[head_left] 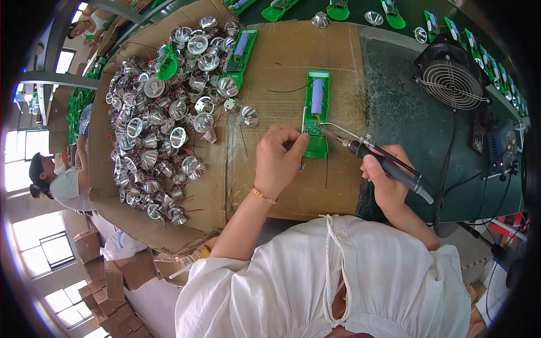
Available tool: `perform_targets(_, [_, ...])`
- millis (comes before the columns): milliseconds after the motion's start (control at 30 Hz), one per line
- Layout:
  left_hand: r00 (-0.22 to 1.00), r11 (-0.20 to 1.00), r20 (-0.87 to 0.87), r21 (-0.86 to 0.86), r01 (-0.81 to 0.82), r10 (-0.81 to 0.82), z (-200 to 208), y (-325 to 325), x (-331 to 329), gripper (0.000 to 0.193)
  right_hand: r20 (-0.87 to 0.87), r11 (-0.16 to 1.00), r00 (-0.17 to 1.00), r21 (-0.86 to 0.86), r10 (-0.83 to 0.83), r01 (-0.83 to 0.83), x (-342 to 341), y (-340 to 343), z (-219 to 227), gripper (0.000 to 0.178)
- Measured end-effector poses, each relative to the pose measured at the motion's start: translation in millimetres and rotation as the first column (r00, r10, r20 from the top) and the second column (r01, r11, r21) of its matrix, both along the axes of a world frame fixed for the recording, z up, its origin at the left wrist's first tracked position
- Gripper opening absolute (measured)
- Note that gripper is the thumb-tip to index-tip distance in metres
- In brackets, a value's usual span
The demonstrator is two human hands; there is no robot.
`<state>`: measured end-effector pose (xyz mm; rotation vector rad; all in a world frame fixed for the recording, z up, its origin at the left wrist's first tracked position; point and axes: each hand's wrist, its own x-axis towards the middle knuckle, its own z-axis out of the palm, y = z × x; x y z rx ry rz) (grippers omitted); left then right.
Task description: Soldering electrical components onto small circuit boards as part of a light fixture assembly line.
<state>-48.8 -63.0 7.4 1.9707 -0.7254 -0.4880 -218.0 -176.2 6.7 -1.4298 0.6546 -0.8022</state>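
A green plastic flashlight half-shell [319, 149] lies on the brown cardboard, holding a lilac battery cell [318, 96] and a small green circuit board [313, 128]. My right hand [389, 174] grips a black soldering iron [394, 172] with a thin metal feed tube along it. Its tip meets or hovers just over the board; I cannot tell which. Beside the shell's left edge my left hand [279, 155] is closed, thumb and forefinger pinched together. What it pinches is hidden. Thin dark wires stick out from the shell.
A cardboard box [101, 163] heaped with silver reflector cups [149, 138] stands at the left. One more green shell [242, 56] leans near its edge. A black fan [451, 79] and a blue control box [499, 151] stand right. Green shells line the far side. Another person [70, 180] sits far left.
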Motion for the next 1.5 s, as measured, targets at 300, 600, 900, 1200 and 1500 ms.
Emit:
perform_targets(300, [1.0,1.0,-0.025,0.013,-0.001,0.001,-1,-3,4,0.016,-0.032,0.997,0.999,0.079,0.001,0.001,6,0,-1,0.017])
perform_targets(600, [0.999,1.0,-0.045,0.004,-0.021,0.021,-3,-3,4,0.017,-0.065,0.99,0.998,0.142,0.026,-0.016,8,0,1,0.017])
perform_targets(900, [0.998,0.999,-0.05,0.047,-0.024,0.026,-1,-2,5,0.019,0.032,0.992,0.999,0.13,-0.006,0.002,-4,0,5,0.017])
perform_targets(1200, [0.987,0.979,-0.153,-0.185,-0.085,0.057,-6,0,-2,0.016,0.008,0.995,1.0,0.095,-0.02,0.02,-12,1,4,0.017])
perform_targets(1500, [0.981,0.99,0.131,0.008,0.141,-0.141,1,-1,-1,0.015,-0.033,0.999,0.999,0.044,0.006,-0.005,-6,1,-1,0.017])
